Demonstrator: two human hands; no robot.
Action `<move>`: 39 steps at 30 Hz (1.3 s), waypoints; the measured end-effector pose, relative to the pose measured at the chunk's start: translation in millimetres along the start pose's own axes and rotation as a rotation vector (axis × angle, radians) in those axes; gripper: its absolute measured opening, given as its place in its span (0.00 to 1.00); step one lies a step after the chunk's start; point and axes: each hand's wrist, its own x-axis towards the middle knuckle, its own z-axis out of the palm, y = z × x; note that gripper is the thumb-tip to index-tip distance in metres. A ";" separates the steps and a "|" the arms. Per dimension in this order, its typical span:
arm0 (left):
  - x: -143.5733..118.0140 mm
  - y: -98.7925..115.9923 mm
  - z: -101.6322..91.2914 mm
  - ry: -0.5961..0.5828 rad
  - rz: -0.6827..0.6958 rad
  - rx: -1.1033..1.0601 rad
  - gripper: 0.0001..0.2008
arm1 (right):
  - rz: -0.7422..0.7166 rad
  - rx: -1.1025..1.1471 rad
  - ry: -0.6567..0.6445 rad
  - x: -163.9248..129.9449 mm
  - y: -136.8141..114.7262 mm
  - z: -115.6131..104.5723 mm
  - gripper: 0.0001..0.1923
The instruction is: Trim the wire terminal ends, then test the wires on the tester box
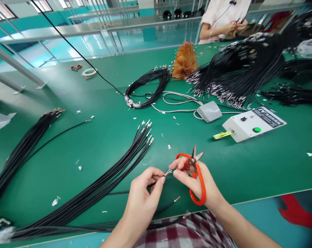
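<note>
Left hand [143, 193] pinches a black wire [158, 179] near its metal tip, presenting the end to the right hand [194, 182], which grips orange scissors [196, 175], blades up, fingertips touching the tip. Wire bundle [114, 175] fans just left on the desk [249, 165]; control box [251, 125] farther back.
</note>
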 end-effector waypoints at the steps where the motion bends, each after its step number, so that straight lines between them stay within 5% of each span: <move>1: -0.1 -0.6 0.2 -0.006 -0.001 -0.003 0.04 | 0.011 0.021 0.000 -0.6 1.5 2.8 0.11; 10: 7.3 0.5 7.5 -0.049 0.038 -0.074 0.06 | -0.075 -0.084 0.078 -8.0 4.0 7.9 0.10; 21: 1.2 -5.3 8.7 0.111 0.158 -0.281 0.02 | -0.056 -0.025 0.111 -5.0 1.5 17.0 0.12; 33: 5.9 -9.3 5.7 0.080 -0.021 -0.458 0.03 | 0.069 0.059 0.063 -1.8 5.7 14.5 0.16; 36: 5.5 -13.5 6.6 0.090 -0.036 -0.466 0.03 | 0.047 0.024 -0.003 -5.7 0.6 4.5 0.21; 39: 5.6 -15.7 8.1 0.105 -0.043 -0.440 0.03 | 0.143 0.032 -0.256 -19.4 -0.5 -3.7 0.30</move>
